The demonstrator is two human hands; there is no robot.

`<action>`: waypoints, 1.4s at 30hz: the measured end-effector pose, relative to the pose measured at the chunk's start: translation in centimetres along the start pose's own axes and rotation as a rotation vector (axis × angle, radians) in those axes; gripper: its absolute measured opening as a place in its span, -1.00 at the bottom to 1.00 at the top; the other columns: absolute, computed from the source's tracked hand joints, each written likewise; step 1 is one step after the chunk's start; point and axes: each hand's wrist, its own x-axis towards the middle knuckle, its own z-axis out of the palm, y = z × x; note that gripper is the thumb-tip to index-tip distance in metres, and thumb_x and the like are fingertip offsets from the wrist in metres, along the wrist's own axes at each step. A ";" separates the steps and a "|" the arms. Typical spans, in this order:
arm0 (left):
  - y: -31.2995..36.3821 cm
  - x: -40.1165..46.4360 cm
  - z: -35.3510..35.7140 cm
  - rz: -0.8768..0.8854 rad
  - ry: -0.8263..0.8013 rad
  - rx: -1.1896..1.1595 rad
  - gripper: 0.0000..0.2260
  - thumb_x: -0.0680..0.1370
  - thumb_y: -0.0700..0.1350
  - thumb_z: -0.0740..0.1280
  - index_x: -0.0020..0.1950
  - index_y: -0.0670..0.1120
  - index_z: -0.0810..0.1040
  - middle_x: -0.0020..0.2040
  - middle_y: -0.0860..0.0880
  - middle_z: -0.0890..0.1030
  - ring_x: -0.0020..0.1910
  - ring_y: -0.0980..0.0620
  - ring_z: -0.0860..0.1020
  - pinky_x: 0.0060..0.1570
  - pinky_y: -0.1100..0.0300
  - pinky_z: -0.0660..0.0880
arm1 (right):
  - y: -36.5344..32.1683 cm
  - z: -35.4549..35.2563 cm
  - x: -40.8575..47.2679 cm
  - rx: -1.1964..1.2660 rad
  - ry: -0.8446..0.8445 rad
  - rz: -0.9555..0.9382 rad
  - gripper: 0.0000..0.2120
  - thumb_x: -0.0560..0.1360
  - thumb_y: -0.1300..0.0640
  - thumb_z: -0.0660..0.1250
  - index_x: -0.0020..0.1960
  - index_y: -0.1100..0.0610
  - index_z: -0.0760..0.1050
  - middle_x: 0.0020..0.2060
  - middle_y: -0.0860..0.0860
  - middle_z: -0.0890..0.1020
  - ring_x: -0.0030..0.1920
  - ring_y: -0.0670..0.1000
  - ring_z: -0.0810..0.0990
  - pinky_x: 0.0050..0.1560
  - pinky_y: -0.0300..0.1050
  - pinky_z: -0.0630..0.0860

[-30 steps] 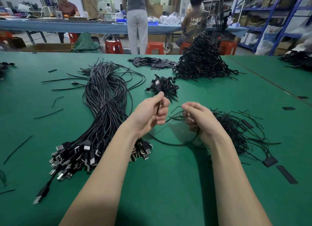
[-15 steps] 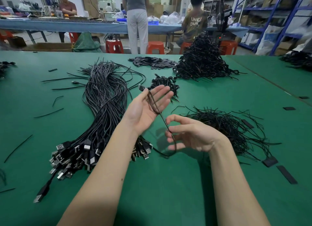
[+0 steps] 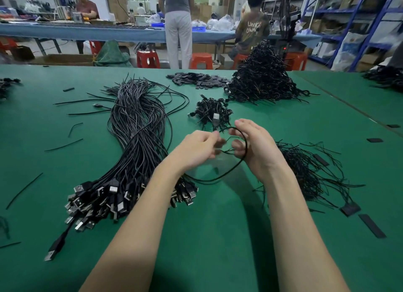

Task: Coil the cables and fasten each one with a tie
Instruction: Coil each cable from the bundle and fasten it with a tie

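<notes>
Cable [image 3: 226,175]: one loop now wound round right hand [image 3: 259,148] at table centre; left hand [image 3: 199,148], earlier spread flat, now pinches the strand at 9 o'clock; coiling underway, tie pending

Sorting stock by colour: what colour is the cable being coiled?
Black; the cable between the left hand and right hand shows best in the head view.
</notes>
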 end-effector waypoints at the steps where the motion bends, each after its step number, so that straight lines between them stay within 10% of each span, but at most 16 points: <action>1: 0.1 0.0 0.2 0.016 0.073 -0.096 -0.62 0.72 0.01 0.10 0.14 -0.14 0.65 0.02 -0.03 0.73 -0.03 0.07 0.70 0.11 0.13 0.61 | -0.1 0.3 -0.2 0.037 -0.104 -0.006 -0.96 0.64 0.17 0.28 0.01 0.07 0.48 -0.24 -0.05 0.58 -0.42 -0.11 0.41 -0.45 -0.30 0.35; 5: 1.2 0.0 -0.4 0.025 0.103 -0.835 -0.56 0.74 -0.04 -0.01 0.16 -0.27 0.58 0.02 -0.20 0.71 -0.07 -0.05 0.70 -0.10 0.18 0.64 | 0.8 0.0 -1.2 0.056 -0.497 0.173 -0.89 0.56 0.23 0.33 0.05 0.08 0.49 -0.28 -0.01 0.56 -0.27 -0.02 0.54 -0.25 -0.18 0.56; 10: 1.6 -0.9 -2.2 0.010 -0.079 -1.212 -0.53 0.73 -0.05 0.02 0.04 -0.26 0.68 0.04 -0.18 0.71 -0.13 0.00 0.71 -0.28 0.28 0.62 | 2.4 -0.9 -1.5 -0.190 -0.510 0.435 -0.90 0.58 0.09 0.39 0.04 0.09 0.50 -0.37 -0.01 0.50 -0.34 -0.03 0.51 -0.26 -0.16 0.48; 15: 1.1 -1.5 -3.0 -0.014 -0.106 -0.926 -0.53 0.69 -0.02 0.14 -0.25 -0.06 0.73 -0.18 -0.03 0.71 -0.48 0.17 0.54 -0.49 0.40 0.40 | 2.4 -1.2 -0.3 -0.270 -0.224 0.475 -0.87 0.59 0.02 0.37 0.06 0.06 0.49 -0.49 -0.09 0.40 -0.53 -0.14 0.22 -0.56 -0.32 0.12; 21: 0.8 -1.3 -1.9 -0.084 -0.301 -0.197 -0.55 0.72 0.00 0.09 -0.07 -0.19 0.68 -0.07 -0.18 0.73 -0.32 0.01 0.67 -0.40 0.32 0.50 | 0.7 -1.4 -0.1 0.131 -0.046 0.394 -0.80 0.62 0.14 0.29 0.24 0.12 0.51 -0.33 0.02 0.62 -0.52 -0.15 0.28 -0.63 -0.37 0.14; 24: 0.5 -0.7 -0.6 -0.088 -0.158 0.012 -0.59 0.72 0.01 0.09 -0.03 -0.16 0.65 -0.18 -0.02 0.73 -0.18 0.06 0.71 -0.10 0.27 0.62 | 0.4 0.3 -0.1 -0.052 0.026 0.229 -0.87 0.64 0.20 0.25 0.07 0.10 0.58 -0.27 0.02 0.58 -0.52 -0.15 0.38 -0.58 -0.33 0.21; 27: 0.0 -0.2 0.2 0.007 0.130 0.213 -0.56 0.70 0.07 0.09 -0.24 -0.04 0.60 -0.41 0.17 0.63 -0.41 0.33 0.56 -0.34 0.47 0.41 | 0.4 2.0 -0.2 -0.207 0.027 0.045 -0.79 0.60 0.31 0.21 -0.05 0.08 0.57 -0.27 0.00 0.55 -0.47 -0.13 0.40 -0.51 -0.31 0.32; 31: 0.4 0.6 0.7 -0.053 0.254 -0.510 -0.55 0.73 0.00 0.03 -0.08 -0.18 0.62 -0.19 -0.04 0.71 -0.16 0.04 0.69 -0.04 0.16 0.57 | 0.8 2.4 -0.8 -0.175 -0.246 0.114 -0.75 0.61 0.38 0.19 -0.10 0.14 0.55 -0.29 0.01 0.59 -0.39 -0.06 0.50 -0.37 -0.21 0.54; 34: 1.0 0.6 0.0 -0.062 0.174 -1.044 -0.59 0.74 -0.03 0.00 -0.12 -0.15 0.53 -0.33 -0.03 0.63 -0.34 0.04 0.63 -0.32 0.26 0.54 | 1.4 1.8 -1.3 -0.305 -0.299 0.229 -0.76 0.61 0.41 0.19 -0.12 0.22 0.56 -0.26 0.08 0.60 -0.33 -0.05 0.59 -0.07 -0.08 0.66; 38: 0.9 0.0 -0.7 -0.131 0.037 -1.213 -0.63 0.72 -0.05 0.04 -0.30 -0.02 0.26 -0.49 0.10 0.16 -0.57 0.14 0.12 -0.55 0.30 0.12 | 1.8 1.6 -0.9 -0.442 -0.057 0.087 -0.80 0.60 0.33 0.24 -0.08 0.13 0.59 -0.12 0.06 0.67 -0.20 -0.12 0.66 -0.11 -0.26 0.53; 42: 0.8 -0.6 -0.9 -0.141 -0.144 -1.178 -0.63 0.72 -0.03 0.05 -0.30 -0.01 0.24 -0.43 0.10 0.07 -0.52 0.13 0.05 -0.53 0.31 0.12 | 1.3 0.9 -0.4 -0.170 -0.072 0.048 -0.86 0.61 0.07 0.37 0.13 0.06 0.62 -0.06 -0.03 0.73 -0.14 -0.06 0.68 -0.07 -0.12 0.62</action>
